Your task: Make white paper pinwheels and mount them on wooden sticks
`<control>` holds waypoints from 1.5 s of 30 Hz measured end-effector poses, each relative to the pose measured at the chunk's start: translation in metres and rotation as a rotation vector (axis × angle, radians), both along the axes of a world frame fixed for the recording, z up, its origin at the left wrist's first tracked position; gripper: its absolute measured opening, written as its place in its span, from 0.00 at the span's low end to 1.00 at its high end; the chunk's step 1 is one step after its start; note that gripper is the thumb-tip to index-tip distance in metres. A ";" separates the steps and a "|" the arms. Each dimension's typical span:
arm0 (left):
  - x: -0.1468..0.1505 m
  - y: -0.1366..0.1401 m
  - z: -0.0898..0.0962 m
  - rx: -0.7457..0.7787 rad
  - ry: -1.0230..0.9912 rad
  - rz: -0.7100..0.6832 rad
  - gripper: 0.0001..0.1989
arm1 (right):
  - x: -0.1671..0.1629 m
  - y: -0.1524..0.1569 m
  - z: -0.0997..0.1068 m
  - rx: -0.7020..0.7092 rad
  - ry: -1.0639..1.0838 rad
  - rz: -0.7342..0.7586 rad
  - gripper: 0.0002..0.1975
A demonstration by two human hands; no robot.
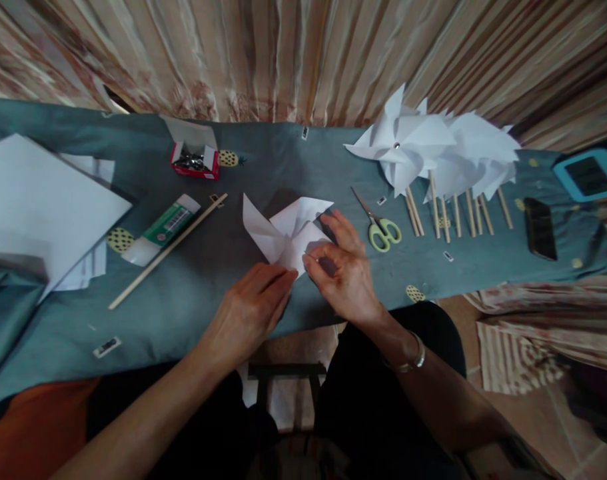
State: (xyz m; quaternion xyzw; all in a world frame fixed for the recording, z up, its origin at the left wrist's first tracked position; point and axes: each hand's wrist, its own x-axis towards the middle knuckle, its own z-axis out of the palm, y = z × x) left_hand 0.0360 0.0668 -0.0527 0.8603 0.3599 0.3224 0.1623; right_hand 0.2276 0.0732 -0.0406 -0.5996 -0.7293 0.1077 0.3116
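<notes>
A white paper pinwheel with folded blades lies in front of me, near the table's front edge. My left hand pinches its lower edge, fingers pressed together. On its right side, my right hand grips the paper between thumb and index finger, the other fingers curved beside a blade. No stick shows on this pinwheel. A wooden stick lies to the left, next to a green and white glue stick. Scissors with light green handles rest to the right of my right hand.
Stacked white paper covers the left side. An open red box of metal pins or clips stands at the back. Finished pinwheels on sticks pile up at back right. A dark phone and a blue-framed device lie far right.
</notes>
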 end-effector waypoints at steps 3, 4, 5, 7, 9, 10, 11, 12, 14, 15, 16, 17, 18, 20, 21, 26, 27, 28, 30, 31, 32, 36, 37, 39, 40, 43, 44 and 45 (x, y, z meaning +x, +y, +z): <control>0.001 0.000 0.000 -0.021 0.017 0.005 0.10 | 0.000 0.000 0.000 0.001 -0.039 0.001 0.07; 0.001 0.000 0.000 -0.022 0.017 0.007 0.10 | 0.000 0.000 0.000 0.008 -0.049 0.000 0.07; 0.001 0.000 0.000 -0.021 0.016 0.009 0.10 | 0.000 -0.001 0.000 0.015 -0.059 0.000 0.07; 0.001 0.000 0.001 -0.016 0.009 0.010 0.10 | 0.001 -0.001 -0.001 0.024 -0.075 0.002 0.06; 0.001 0.001 0.001 -0.024 0.011 0.011 0.10 | 0.001 -0.001 -0.001 0.026 -0.083 0.004 0.06; 0.001 0.001 0.001 -0.031 0.013 0.011 0.10 | 0.001 -0.001 -0.001 0.026 -0.084 0.004 0.06; 0.001 0.002 0.001 -0.037 0.012 0.011 0.11 | 0.001 -0.001 -0.001 0.026 -0.086 0.004 0.07; 0.001 0.002 0.001 -0.040 0.010 0.012 0.11 | 0.001 -0.001 -0.001 0.030 -0.087 0.003 0.07; 0.001 0.002 0.000 -0.035 0.000 0.014 0.11 | 0.001 -0.001 -0.001 0.033 -0.095 0.004 0.07; 0.001 0.002 0.000 -0.030 -0.004 0.016 0.10 | 0.001 -0.001 -0.001 0.035 -0.099 0.006 0.07; 0.001 0.002 -0.001 -0.024 -0.004 0.017 0.10 | 0.001 -0.001 -0.001 0.034 -0.101 0.008 0.08; 0.001 0.002 -0.001 -0.019 -0.003 0.019 0.10 | 0.001 -0.001 0.000 0.033 -0.101 0.012 0.08; 0.001 0.002 -0.001 -0.015 -0.003 0.020 0.10 | 0.001 -0.001 0.000 0.034 -0.101 0.014 0.08; 0.002 0.002 -0.001 -0.010 -0.004 0.024 0.10 | 0.001 -0.001 0.002 0.054 -0.105 0.021 0.08; 0.002 0.002 -0.001 -0.009 -0.006 0.024 0.10 | 0.002 -0.001 0.003 0.072 -0.109 0.028 0.08; 0.002 0.002 0.001 -0.015 0.001 0.023 0.10 | 0.003 0.001 0.007 0.060 -0.137 0.086 0.11; 0.002 0.003 0.001 -0.014 -0.001 0.021 0.10 | 0.003 0.002 0.007 0.027 -0.144 0.096 0.12; 0.002 0.003 0.001 -0.012 -0.004 0.019 0.10 | 0.003 0.002 0.007 -0.004 -0.153 0.106 0.14; 0.002 0.003 0.001 -0.019 -0.006 0.017 0.10 | 0.003 0.002 0.006 -0.033 -0.176 0.123 0.15; 0.002 0.002 0.001 -0.023 -0.004 0.017 0.10 | 0.002 0.002 0.005 -0.033 -0.183 0.128 0.16; 0.002 0.002 0.001 -0.028 0.000 0.020 0.10 | 0.002 0.002 0.005 -0.034 -0.186 0.131 0.16; 0.002 0.002 0.000 -0.019 0.004 0.024 0.10 | 0.000 0.002 0.004 -0.058 -0.165 0.144 0.18; 0.002 0.002 0.000 -0.014 0.002 0.024 0.10 | 0.000 0.002 0.004 -0.056 -0.169 0.148 0.18; 0.002 0.002 0.000 -0.006 -0.001 0.025 0.09 | 0.001 0.002 0.003 -0.042 -0.193 0.151 0.19; 0.002 0.002 0.000 -0.008 0.002 0.025 0.09 | 0.001 0.002 0.002 -0.032 -0.207 0.153 0.20; 0.002 0.002 0.000 -0.007 -0.001 0.024 0.10 | 0.002 0.002 -0.002 0.007 -0.250 0.163 0.22; 0.002 0.003 0.000 -0.005 -0.002 0.021 0.10 | 0.002 0.002 -0.003 0.027 -0.264 0.166 0.22; 0.002 0.003 0.000 -0.002 -0.002 0.019 0.10 | 0.003 0.002 -0.004 0.052 -0.279 0.170 0.21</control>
